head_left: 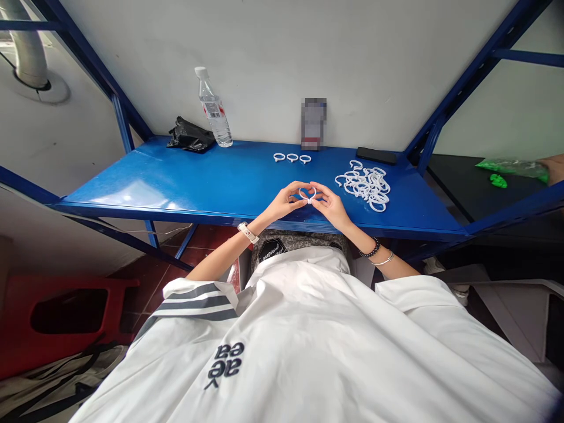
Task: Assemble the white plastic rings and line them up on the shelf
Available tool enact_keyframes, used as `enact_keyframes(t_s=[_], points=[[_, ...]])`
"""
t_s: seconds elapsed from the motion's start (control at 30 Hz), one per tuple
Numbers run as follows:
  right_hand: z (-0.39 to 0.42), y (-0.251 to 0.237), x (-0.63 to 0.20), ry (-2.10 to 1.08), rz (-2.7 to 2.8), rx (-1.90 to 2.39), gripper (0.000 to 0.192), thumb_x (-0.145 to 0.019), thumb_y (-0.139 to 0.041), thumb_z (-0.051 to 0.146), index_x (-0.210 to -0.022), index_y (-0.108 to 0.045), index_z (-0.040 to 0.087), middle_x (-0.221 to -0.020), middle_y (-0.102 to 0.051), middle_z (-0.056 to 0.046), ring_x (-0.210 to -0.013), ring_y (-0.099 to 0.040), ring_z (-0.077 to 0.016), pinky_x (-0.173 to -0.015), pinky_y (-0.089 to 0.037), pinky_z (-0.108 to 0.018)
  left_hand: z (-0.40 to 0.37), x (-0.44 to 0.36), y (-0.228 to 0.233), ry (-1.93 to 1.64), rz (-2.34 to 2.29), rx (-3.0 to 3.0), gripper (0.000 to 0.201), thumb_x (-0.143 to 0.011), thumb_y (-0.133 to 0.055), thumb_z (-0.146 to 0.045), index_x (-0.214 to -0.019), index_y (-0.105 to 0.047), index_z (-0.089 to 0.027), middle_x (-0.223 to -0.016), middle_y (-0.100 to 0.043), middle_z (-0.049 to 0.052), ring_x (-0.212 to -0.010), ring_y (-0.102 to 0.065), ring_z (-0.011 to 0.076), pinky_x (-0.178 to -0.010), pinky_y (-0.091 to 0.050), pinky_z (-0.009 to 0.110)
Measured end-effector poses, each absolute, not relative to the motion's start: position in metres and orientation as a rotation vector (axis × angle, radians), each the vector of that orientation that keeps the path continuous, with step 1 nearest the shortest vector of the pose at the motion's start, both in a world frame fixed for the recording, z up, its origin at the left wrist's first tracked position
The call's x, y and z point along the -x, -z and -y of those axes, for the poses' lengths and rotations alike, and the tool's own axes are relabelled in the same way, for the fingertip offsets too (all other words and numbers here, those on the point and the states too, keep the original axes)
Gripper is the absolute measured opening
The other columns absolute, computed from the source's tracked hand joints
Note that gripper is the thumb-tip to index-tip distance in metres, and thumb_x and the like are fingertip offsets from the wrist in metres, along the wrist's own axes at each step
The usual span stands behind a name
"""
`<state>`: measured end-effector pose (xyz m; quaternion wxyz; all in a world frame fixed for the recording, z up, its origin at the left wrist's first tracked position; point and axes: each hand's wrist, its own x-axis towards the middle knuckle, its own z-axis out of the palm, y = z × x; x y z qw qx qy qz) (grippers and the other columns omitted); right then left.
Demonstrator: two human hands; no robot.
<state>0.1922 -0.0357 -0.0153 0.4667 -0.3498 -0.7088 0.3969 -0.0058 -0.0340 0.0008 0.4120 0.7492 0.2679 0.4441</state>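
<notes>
A white plastic ring (309, 201) that looks like a curtain ring is held up between my hands over the front of the blue table (189, 182). My left hand (287, 201) pinches its left side with thumb and fingers. From the other side, my right hand (330, 207) grips it the same way. The small joint of the ring points toward me, between the thumbs. Behind my hands, three similar rings (292, 161) lie in a row, looking closed. To the right is a loose pile of white rings (368, 187), some of them visibly gapped.
A water bottle (215, 117) and a black plastic bag (191, 136) stand at the back left. A blurred upright box or device (314, 123) leans at the wall, with a black phone (376, 155) right of it. Blue frame posts flank the table. Another person's hand (556, 168) shows far right.
</notes>
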Motion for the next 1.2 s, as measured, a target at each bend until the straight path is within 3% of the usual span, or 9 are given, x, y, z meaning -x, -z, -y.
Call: enact_keyframes(t_s=[0.27, 1.2], points=[[0.035, 0.016, -0.192, -0.962, 1.761, 0.856, 0.057, -0.085, -0.066, 0.052, -0.135, -0.054, 0.028, -0.119, -0.066, -0.009, -0.103, -0.066, -0.0244, -0.088, -0.059, -0.04, 0.03, 0.006, 0.005, -1.12, -0.7, -1.872, 0.067, -0.083, -0.069, -0.057, -0.137, -0.052, -0.019, -0.128, -0.062, 0.015, -0.097, -0.065, 0.021, -0.085, -0.055, 0.034], [0.039, 0.015, -0.189, -0.911, 1.766, 0.855, 0.051, -0.086, -0.063, 0.05, -0.131, -0.052, 0.031, -0.103, -0.066, -0.006, -0.093, -0.067, -0.0229, -0.082, -0.059, -0.038, 0.024, 0.006, 0.012, -1.056, -0.667, -1.84, 0.072, -0.084, -0.069, -0.057, -0.141, -0.047, -0.019, -0.107, -0.068, 0.012, -0.089, -0.067, 0.0206, -0.082, -0.056, 0.034]])
